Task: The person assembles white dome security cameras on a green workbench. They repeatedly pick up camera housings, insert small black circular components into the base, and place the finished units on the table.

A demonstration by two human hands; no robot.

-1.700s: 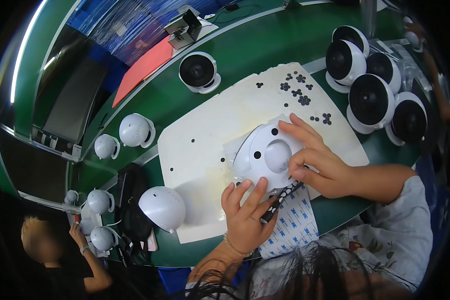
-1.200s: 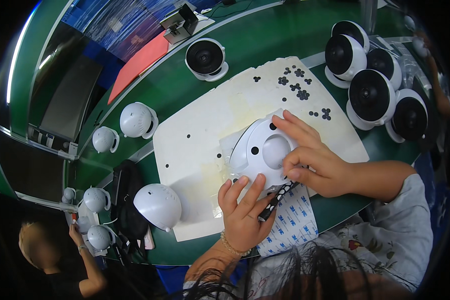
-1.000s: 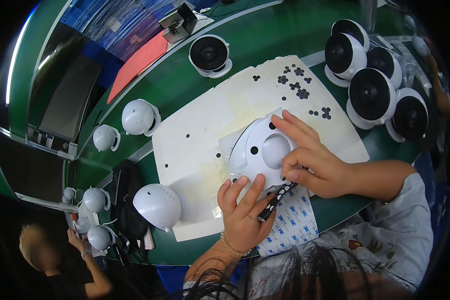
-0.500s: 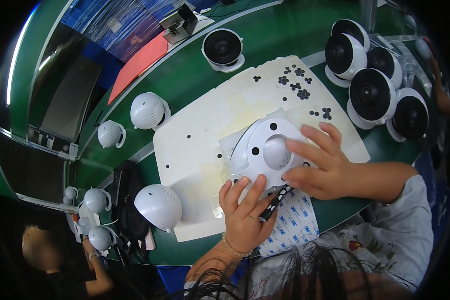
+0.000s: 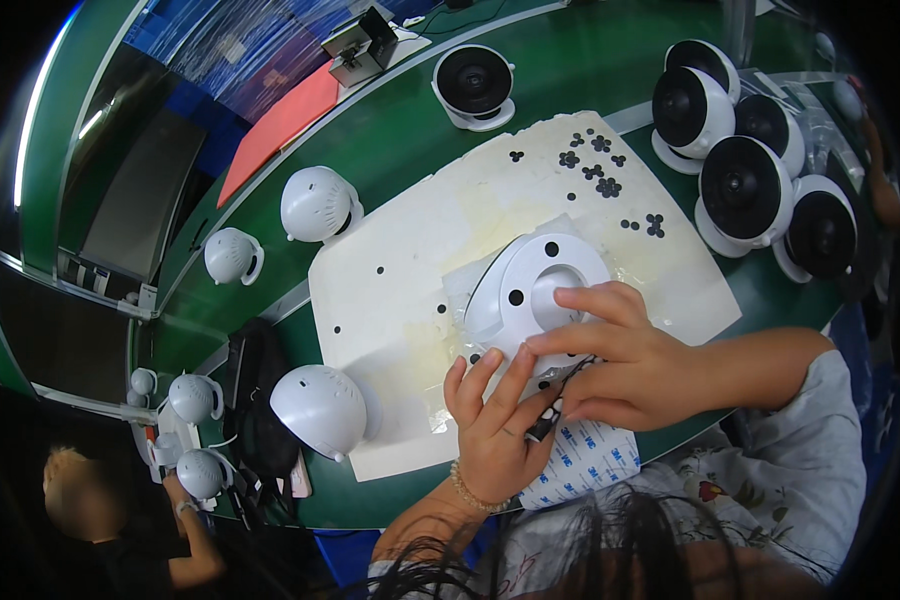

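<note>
A white round camera (image 5: pixel 485 290) lies on clear wrap, its ring-shaped base (image 5: pixel 576 258) facing up. Black round pads, such as the upper pad (image 5: pixel 552 249), sit on the base. My left hand (image 5: pixel 500 425) rests its fingertips on the base's near edge and keeps a black strip with white spots (image 5: pixel 543 425) between thumb and fingers. Over the base's right side reaches my right hand (image 5: pixel 625 360), two fingers apart and stretched across it, one tip close to my left fingertips. The right hand's lower fingers partly cover the strip, and any small thing beneath them is hidden.
Several loose black pads (image 5: pixel 600 165) lie on the pale cardboard (image 5: pixel 400 330). Finished-looking cameras (image 5: pixel 745 190) crowd the right; others stand left and behind, including a large white one (image 5: pixel 320 410). Printed backing paper (image 5: pixel 582 468) lies near me. A co-worker (image 5: pixel 85 500) sits at far left.
My right hand has drawn left and nearer my left hand, its fingers less spread. More of the spotted strip is covered. The cameras at the back and left appear shifted slightly to the right.
</note>
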